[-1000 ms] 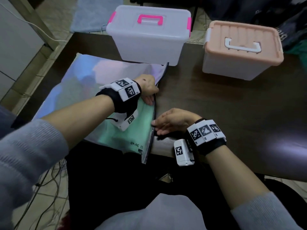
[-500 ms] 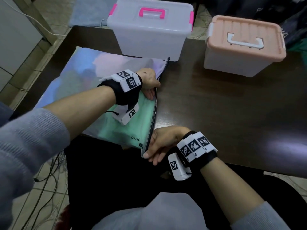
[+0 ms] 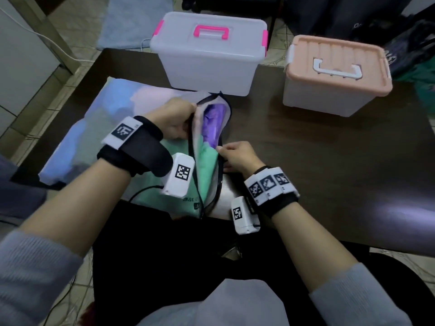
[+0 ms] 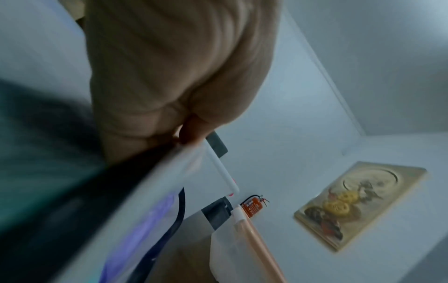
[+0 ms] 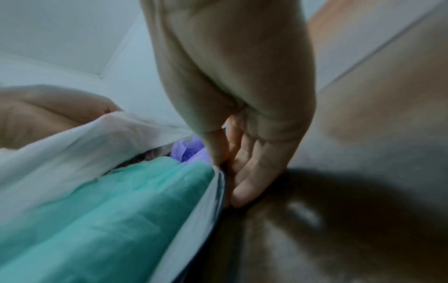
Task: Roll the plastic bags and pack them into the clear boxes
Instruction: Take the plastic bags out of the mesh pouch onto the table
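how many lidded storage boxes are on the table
2. The pink-handled clear box stands at the table's far edge, behind the zip pouch. The peach-lidded box stands to its right. No others show.

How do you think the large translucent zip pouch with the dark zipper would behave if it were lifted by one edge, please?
The large translucent zip pouch would probably sag: its top flap already bends upward where the left hand grips it. Its soft green plastic bags and purple plastic bags look light and might slide out of the open mouth.
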